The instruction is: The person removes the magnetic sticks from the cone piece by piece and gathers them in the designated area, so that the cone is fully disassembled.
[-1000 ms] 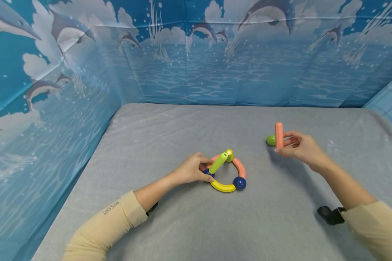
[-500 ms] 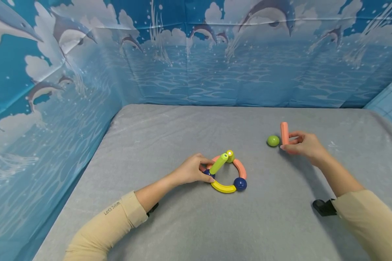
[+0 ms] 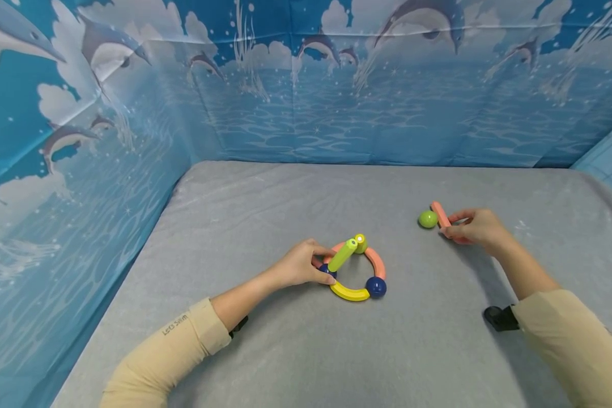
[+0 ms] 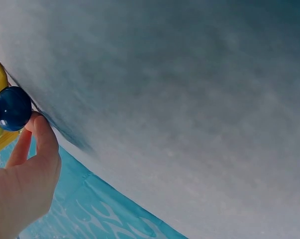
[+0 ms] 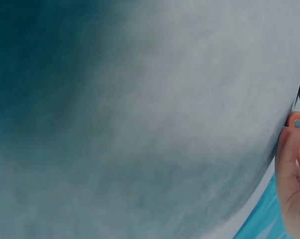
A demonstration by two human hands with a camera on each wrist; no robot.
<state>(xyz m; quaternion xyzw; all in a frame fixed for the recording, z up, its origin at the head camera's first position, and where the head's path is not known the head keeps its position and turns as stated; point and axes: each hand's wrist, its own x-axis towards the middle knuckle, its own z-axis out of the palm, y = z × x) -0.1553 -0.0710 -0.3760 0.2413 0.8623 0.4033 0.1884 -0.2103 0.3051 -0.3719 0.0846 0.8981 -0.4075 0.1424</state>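
My left hand (image 3: 303, 263) pinches a dark blue ball (image 4: 14, 108) at the left of a ring of toy rods and balls. A yellow-green stick (image 3: 343, 255) slants up from that ball. The ring also has a yellow curved rod (image 3: 349, 293), another dark blue ball (image 3: 375, 287), a coral curved rod (image 3: 376, 263) and a yellow-green ball (image 3: 360, 245) with a yellow stick end above it. Farther right, my right hand (image 3: 476, 228) holds a straight coral stick (image 3: 440, 214) by its near end, low over the cloth. A loose green ball (image 3: 428, 219) lies just left of the stick.
Grey cloth (image 3: 265, 198) covers the table. A blue curtain printed with dolphins (image 3: 306, 124) hangs behind it and along the left side. A black wrist device (image 3: 501, 318) sits under my right sleeve.
The coral stick, upright a second ago, is now tilted down beside the green ball. My right hand has shifted slightly right. The left hand and the ring stay nearly still.
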